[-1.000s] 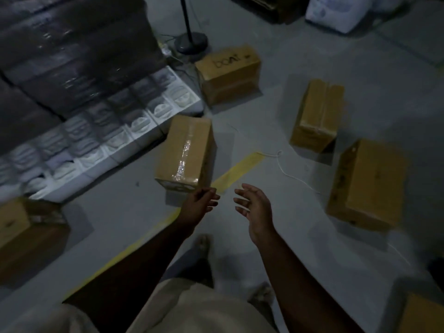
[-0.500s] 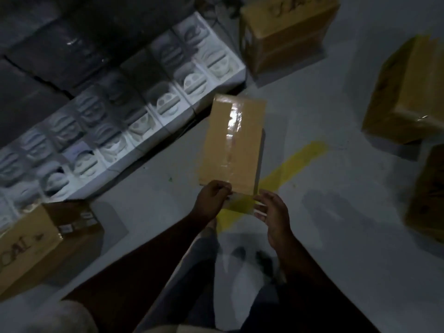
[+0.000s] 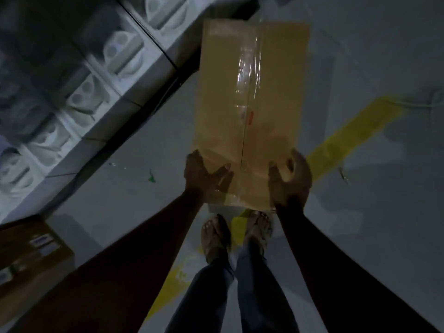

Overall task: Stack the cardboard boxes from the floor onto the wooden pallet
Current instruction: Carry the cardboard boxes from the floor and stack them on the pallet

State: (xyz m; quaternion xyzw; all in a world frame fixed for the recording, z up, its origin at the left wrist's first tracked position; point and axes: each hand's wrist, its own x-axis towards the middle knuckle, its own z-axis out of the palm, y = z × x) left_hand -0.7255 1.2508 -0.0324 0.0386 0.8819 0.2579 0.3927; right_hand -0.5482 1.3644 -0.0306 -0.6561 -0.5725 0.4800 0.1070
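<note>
Head view: a taped cardboard box [image 3: 249,109] is gripped at its near end by the left hand [image 3: 204,180] and right hand [image 3: 289,181], above the grey floor [image 3: 360,212]. Pick-up step, judged; next, carrying to the pallet, unseen here.

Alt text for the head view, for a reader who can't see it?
Two hands, left and right, grip the near end of a taped cardboard box above a grey floor with a yellow line. White foam trays lie left.
</note>
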